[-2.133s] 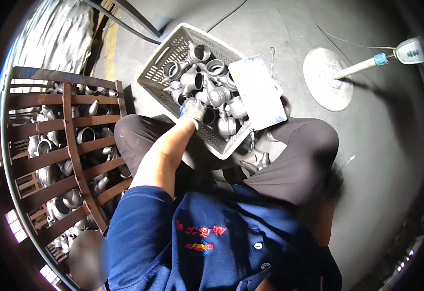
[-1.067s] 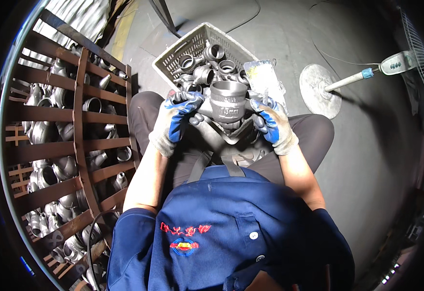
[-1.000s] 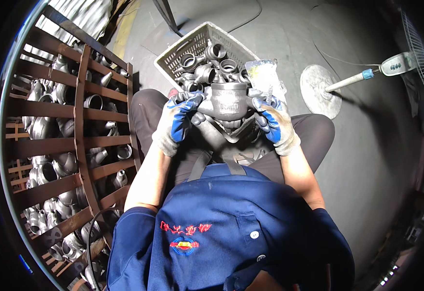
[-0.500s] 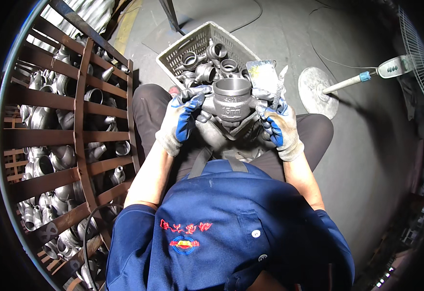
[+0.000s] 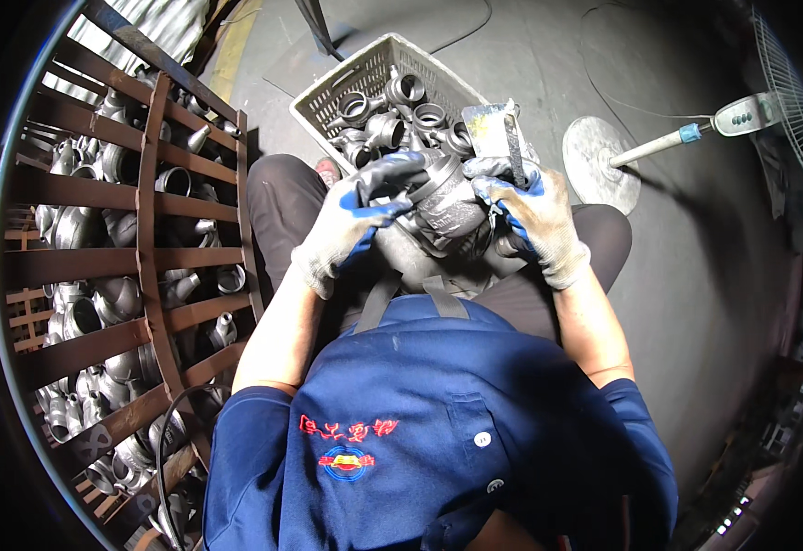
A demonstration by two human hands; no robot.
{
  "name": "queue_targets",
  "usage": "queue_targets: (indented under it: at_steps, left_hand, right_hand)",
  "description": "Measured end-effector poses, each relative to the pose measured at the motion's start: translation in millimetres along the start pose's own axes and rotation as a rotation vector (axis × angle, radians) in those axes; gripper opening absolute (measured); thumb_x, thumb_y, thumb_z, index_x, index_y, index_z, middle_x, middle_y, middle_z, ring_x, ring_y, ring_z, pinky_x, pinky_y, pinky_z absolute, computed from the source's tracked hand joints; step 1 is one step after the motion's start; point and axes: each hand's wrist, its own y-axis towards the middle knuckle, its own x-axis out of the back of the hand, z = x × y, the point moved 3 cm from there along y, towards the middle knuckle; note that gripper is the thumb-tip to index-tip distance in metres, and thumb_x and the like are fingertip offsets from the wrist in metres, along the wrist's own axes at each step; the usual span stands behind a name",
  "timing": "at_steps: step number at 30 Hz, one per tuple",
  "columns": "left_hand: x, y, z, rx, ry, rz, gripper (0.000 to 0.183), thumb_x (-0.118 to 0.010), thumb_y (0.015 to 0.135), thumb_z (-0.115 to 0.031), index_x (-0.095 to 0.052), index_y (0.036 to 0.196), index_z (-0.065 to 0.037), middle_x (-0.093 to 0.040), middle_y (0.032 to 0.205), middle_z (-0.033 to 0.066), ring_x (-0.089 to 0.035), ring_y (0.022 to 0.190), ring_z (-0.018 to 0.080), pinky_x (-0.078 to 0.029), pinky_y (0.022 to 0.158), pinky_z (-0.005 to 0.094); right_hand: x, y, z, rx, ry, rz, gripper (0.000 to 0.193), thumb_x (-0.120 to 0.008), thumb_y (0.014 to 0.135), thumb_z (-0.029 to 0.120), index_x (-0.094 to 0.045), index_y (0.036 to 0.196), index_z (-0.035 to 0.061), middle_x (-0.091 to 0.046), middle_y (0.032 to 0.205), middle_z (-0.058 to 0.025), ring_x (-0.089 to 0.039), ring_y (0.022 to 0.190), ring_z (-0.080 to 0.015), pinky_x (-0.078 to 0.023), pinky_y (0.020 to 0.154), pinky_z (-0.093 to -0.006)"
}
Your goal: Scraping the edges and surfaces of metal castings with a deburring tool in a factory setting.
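Observation:
A grey metal water-meter body [image 5: 447,200], with a round threaded neck and side stubs, is tilted over my lap between my hands. My left hand [image 5: 351,211], in a white and blue work glove, has fingers and thumb around its neck end. My right hand [image 5: 528,207], gloved alike, supports the other side. Upright in the right hand's grip is a narrow, dark, flat file-like tool [image 5: 515,151]; its exact kind is unclear. Beneath the body, a dark support is partly hidden between my knees.
Just beyond my hands stands a plastic crate [image 5: 314,115] holding several similar castings, with a whitish-yellow card [image 5: 487,133] at its right corner. A rusty barred cage [image 5: 149,248] full of castings is at left. On the right stands a pedestal fan [image 5: 663,151].
The meter body has gone from upright to tilted, its neck swung round toward my left hand. My left hand has shifted its hold. The tool in the right hand has turned slightly.

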Motion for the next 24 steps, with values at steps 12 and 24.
queue_targets:
  at_steps: [12, 24]
  left_hand:
    - [-15.6, 7.9, 48.2, 0.154, -0.114, -0.008, 0.043, -0.058, 0.075, 0.007, -0.053, 0.117, 0.000, -0.064, 0.098, 0.0061, -0.060, 0.090, 0.0124, -0.048, 0.080, 0.0234]
    - [-23.4, -6.7, 29.2, 0.274, -0.919, -0.128, 0.025, -0.052, 0.082, -0.001, -0.057, 0.106, -0.002, -0.062, 0.087, 0.0121, -0.062, 0.067, 0.0213, -0.053, 0.054, 0.0222]
  right_hand:
    - [6.8, 16.4, -3.2, -0.053, -0.015, 0.058, 0.027, -0.064, 0.080, 0.013, -0.061, 0.105, 0.0024, -0.061, 0.090, -0.0015, -0.057, 0.078, -0.0103, -0.046, 0.072, -0.0238]
    - [-3.2, -39.7, 0.0, -0.222, 0.215, 0.011, 0.036, -0.049, 0.088, 0.012, -0.049, 0.122, -0.0016, -0.060, 0.082, -0.0065, -0.050, 0.060, -0.0063, -0.041, 0.051, -0.0170]
